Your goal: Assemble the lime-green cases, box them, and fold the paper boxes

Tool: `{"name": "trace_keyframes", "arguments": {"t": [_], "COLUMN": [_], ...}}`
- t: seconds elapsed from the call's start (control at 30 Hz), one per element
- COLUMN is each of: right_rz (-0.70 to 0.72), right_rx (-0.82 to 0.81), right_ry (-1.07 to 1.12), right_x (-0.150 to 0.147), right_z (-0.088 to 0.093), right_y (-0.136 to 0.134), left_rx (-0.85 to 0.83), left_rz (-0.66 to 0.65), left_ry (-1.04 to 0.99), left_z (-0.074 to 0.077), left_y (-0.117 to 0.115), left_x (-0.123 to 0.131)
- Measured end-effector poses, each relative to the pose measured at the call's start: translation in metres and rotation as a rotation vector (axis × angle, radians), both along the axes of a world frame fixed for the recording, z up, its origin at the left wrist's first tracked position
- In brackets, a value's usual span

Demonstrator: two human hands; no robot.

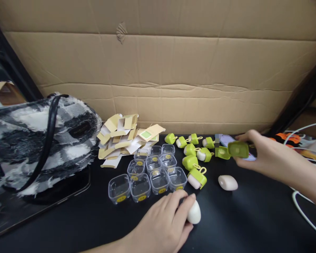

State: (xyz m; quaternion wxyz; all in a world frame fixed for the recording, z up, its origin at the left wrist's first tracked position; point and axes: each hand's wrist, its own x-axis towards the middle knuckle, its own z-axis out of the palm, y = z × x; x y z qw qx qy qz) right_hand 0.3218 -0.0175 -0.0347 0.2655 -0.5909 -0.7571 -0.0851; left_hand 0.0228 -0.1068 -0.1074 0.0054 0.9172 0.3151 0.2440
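Note:
My left hand (165, 218), closed near the front of the dark table, grips a smooth white egg-shaped piece (195, 213) between thumb and fingers. At the right, my right hand (256, 149) is raised and pinches a hollow green cover (238, 150) by its edges. Another green cover (223, 153) lies open side up just left of that hand. Below it, a loose pinkish-white rounded piece (228, 183) rests on the table. Several green covers with loops, such as the nearest one (200, 174), are grouped between my hands; some have white pieces in them.
Clear square cups (140, 188) with yellow labels stand in rows at centre. Behind them is a pile of flattened small cartons (121, 137). A black-and-white bag (68, 140) sits left, a phone (228, 140) and white cables (302, 207) right. A cardboard wall (160, 70) closes the back.

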Motion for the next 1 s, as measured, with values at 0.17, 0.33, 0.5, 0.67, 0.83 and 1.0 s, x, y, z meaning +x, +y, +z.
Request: {"name": "trace_keyframes", "arguments": {"t": [0.17, 0.33, 0.5, 0.67, 0.83, 1.0], "right_rz": [0.131, 0.414, 0.439, 0.551, 0.747, 0.875], "right_rx": [0.199, 0.022, 0.061, 0.073, 0.040, -0.023], "right_ry": [0.273, 0.343, 0.446, 0.435, 0.390, 0.337], "right_x": [-0.030, -0.063, -0.091, -0.097, -0.095, -0.097], "right_z": [0.006, -0.010, -0.025, -0.037, -0.053, -0.057], "right_y": [-0.020, -0.046, -0.054, -0.059, -0.069, -0.070], "left_rx": [-0.248, -0.968, -1.433, -1.468, -1.375, -1.247], "left_rz": [-0.039, -0.110, -0.228, -0.144, -0.020, 0.116], "left_ry": [-0.123, -0.704, -1.087, -1.162, -1.262, -1.159], "left_z": [0.011, 0.021, 0.014, 0.012, 0.009, 0.006], "left_y": [-0.002, -0.003, -0.001, 0.000, -0.005, -0.008], "left_x": [0.000, -0.002, -0.004, -0.005, -0.002, -0.003]}}
